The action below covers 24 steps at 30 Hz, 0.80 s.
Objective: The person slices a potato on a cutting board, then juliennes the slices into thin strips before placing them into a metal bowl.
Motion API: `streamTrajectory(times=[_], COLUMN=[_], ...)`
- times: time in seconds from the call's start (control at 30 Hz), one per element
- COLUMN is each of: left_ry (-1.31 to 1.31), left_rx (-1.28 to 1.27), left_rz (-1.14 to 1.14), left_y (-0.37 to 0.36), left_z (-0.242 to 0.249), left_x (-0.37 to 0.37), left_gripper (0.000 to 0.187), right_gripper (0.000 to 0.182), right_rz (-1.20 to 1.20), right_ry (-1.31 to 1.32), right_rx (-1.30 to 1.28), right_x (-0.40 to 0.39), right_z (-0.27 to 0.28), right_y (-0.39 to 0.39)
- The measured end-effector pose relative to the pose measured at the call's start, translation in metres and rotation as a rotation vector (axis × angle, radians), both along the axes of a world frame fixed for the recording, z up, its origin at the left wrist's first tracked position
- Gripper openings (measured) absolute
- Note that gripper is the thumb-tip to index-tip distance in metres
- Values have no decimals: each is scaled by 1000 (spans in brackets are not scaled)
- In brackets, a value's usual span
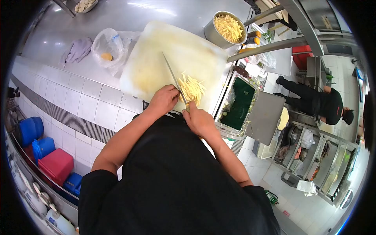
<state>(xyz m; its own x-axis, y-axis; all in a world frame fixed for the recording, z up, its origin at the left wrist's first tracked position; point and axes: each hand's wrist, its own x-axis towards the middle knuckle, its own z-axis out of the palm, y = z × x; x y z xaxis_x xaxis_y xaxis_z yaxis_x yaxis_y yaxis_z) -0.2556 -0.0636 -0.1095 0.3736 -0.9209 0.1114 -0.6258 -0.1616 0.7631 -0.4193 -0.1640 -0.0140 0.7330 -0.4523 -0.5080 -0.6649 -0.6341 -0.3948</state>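
My right hand (198,120) is wrapped around the handle of a kitchen knife (170,68), whose long blade points away from me across a white cutting board (147,51). A pile of pale yellow strips (192,88), which look like cut potato, lies against the right side of the blade. My left hand (164,100) is on the blade's left side near the board's front edge, fingers curled close to the blade. Whatever is under those fingers is hidden. A metal pot (211,34) full of similar strips stands beyond the board's far right corner.
Left of the board are an open plastic bag (105,44) with a yellowish piece inside and a crumpled cloth (79,49). At right sits a metal-rimmed bin with a dark green inside (243,103). Another person (329,103) stands farther right, near shelving (309,156).
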Motion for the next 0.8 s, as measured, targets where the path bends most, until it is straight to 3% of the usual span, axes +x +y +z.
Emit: streamTrajectory(times=[0.07, 0.27, 0.4, 0.57, 0.67, 0.8], left_ry=[6, -46, -7, -77, -57, -98], left_rx=[-40, -36, -8, 2, -26, -9], left_rz=[-41, -7, -29, -26, -43, -38], left_y=[0, -1, 1, 0, 2, -2], left_z=[-1, -1, -2, 1, 1, -6], left_x=[0, -1, 0, 2, 2, 5], left_gripper=[10, 6, 12, 10, 9, 8], right_gripper=[35, 36, 36, 34, 34, 35], right_rz=[-14, 2, -5, 26, -21, 29], right_ry=[-24, -3, -55, -2, -76, -111], right_rx=[-17, -24, -44, -28, -56, -77], right_x=[3, 7, 8, 8, 5, 18], right_z=[-28, 0, -30, -1, -39, -15], right_y=[2, -1, 0, -1, 5, -7])
